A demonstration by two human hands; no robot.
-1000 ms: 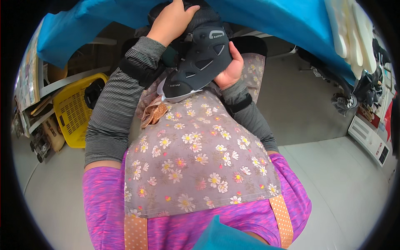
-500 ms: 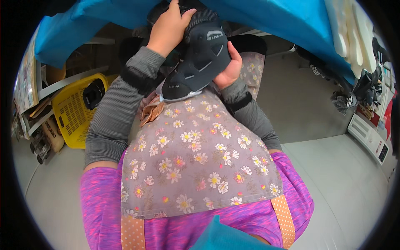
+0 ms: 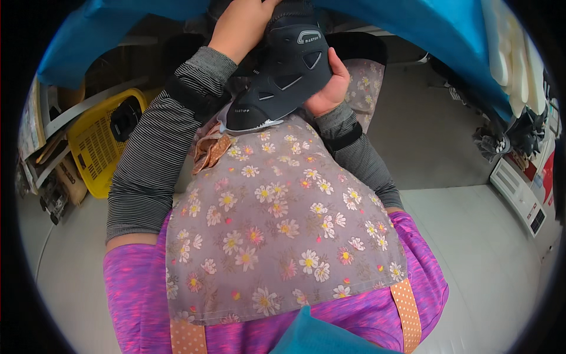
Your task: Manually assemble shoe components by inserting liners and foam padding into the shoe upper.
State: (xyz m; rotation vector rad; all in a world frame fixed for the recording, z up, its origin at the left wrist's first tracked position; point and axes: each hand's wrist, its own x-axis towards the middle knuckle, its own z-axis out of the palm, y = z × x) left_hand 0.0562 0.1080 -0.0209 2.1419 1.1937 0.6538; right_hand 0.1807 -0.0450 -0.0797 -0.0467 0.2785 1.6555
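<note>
A black shoe upper (image 3: 286,79) with grey-edged cutouts on its side rests toe down against my flowered apron (image 3: 289,218). Pale lining shows along its toe edge, and no sole is visible. My left hand (image 3: 243,29) is closed at the collar of the upper, by the ribbed dark material; its fingertips are partly cut off by the top of the picture. Along the right side of the upper, my right hand (image 3: 331,82) grips it, thumb up and fingers hidden behind.
A yellow plastic basket (image 3: 100,159) holding a black item stands to the left, beside a metal-framed rack. Blue cloth (image 3: 407,29) spans the far edge. White shoe-last-like shapes (image 3: 519,65) and dark gloves (image 3: 525,130) hang at right, above a white panel unit (image 3: 519,192).
My left hand and the collar of the upper sit higher in the picture, with more of the fingers out of sight. My right hand keeps its grip; the whole view has shifted slightly.
</note>
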